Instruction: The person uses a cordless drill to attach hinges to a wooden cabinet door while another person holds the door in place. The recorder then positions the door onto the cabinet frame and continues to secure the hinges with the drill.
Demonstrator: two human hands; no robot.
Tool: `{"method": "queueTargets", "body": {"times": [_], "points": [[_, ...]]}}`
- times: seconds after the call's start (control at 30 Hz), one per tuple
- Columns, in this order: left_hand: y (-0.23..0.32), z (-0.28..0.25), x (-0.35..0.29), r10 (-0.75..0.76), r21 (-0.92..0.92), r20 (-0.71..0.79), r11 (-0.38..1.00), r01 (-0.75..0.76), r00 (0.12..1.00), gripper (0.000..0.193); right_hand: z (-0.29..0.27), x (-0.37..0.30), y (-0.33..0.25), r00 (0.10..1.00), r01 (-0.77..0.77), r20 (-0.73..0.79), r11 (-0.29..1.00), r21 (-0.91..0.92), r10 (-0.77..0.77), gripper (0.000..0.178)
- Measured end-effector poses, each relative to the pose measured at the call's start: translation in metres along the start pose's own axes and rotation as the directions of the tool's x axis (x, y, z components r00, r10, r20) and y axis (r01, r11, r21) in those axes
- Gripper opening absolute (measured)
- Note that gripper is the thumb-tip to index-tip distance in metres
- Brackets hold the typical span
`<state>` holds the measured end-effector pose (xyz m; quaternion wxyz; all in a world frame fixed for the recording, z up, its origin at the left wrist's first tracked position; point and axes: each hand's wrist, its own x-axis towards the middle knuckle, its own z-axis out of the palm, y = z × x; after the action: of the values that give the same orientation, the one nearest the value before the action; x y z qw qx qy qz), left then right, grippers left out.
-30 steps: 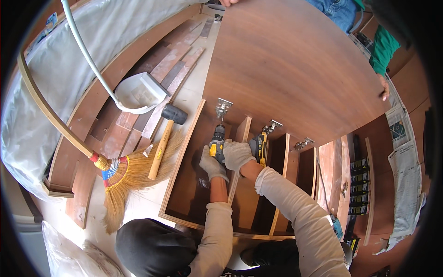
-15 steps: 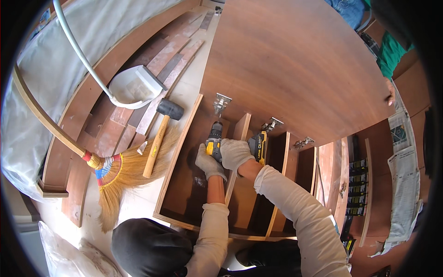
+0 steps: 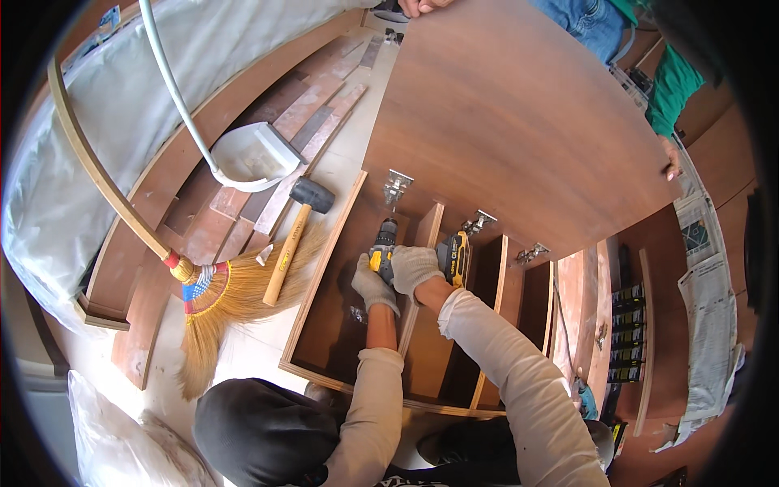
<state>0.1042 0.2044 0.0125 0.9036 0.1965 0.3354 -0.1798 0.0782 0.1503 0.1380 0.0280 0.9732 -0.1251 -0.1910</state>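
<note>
Both my hands wear pale knitted gloves and are closed on a yellow and black cordless drill [image 3: 385, 235]. My left hand [image 3: 373, 286] wraps its body behind the chuck, and my right hand [image 3: 415, 268] grips it between the body and the battery pack [image 3: 459, 256]. The drill's bit points up at a metal hinge [image 3: 398, 187] on a large brown wooden panel [image 3: 519, 122]; whether the tip touches it I cannot tell. Two more hinges, a middle hinge [image 3: 479, 221] and a right hinge [image 3: 532, 253], sit along the panel's lower edge. Below lies an open divided wooden cabinet [image 3: 302, 345].
Another person's hands, a far hand [image 3: 424, 6] and a right-side hand [image 3: 672, 158], hold the panel's edges. On the left lie a rubber mallet [image 3: 288, 253], a straw broom [image 3: 213, 296], a dustpan [image 3: 258, 156] and wooden planks [image 3: 320, 122]. Newspaper [image 3: 706, 300] lies at right.
The other person's hand has come into view at the panel's far corner. The panel's right side sits slightly lower in view. My hands keep their hold on the drill, its bit now visible.
</note>
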Motion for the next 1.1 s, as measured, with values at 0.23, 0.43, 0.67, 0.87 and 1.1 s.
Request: {"method": "queueTargets", "body": {"times": [0.23, 0.43, 0.67, 0.87, 1.1], "points": [[0.004, -0.011, -0.032, -0.054, -0.037, -0.088, 0.998, 0.051, 0.995, 0.029, 0.003, -0.020, -0.004, 0.998, 0.062, 0.027, 0.995, -0.073, -0.060, 0.046], [0.002, -0.007, -0.021, 0.056, 0.061, -0.015, 0.997, -0.055, 0.998, 0.029, 0.009, -0.021, 0.004, 0.999, 0.021, -0.050, 1.000, 0.000, -0.021, 0.045], [-0.005, 0.013, -0.010, 0.117, 0.127, -0.002, 0.985, -0.116, 0.993, 0.028, 0.002, -0.015, 0.020, 0.991, 0.025, -0.134, 0.998, 0.060, -0.017, 0.036], [-0.008, 0.015, -0.012, 0.268, 0.185, 0.058, 0.944, -0.274, 0.962, 0.030, 0.006, -0.014, 0.030, 0.988, 0.046, -0.148, 0.995, 0.094, -0.032, 0.032], [-0.009, 0.013, -0.014, 0.177, 0.154, 0.016, 0.972, -0.177, 0.984, 0.031, 0.005, -0.013, 0.028, 0.986, 0.074, -0.154, 0.995, 0.069, -0.062, 0.031]]}}
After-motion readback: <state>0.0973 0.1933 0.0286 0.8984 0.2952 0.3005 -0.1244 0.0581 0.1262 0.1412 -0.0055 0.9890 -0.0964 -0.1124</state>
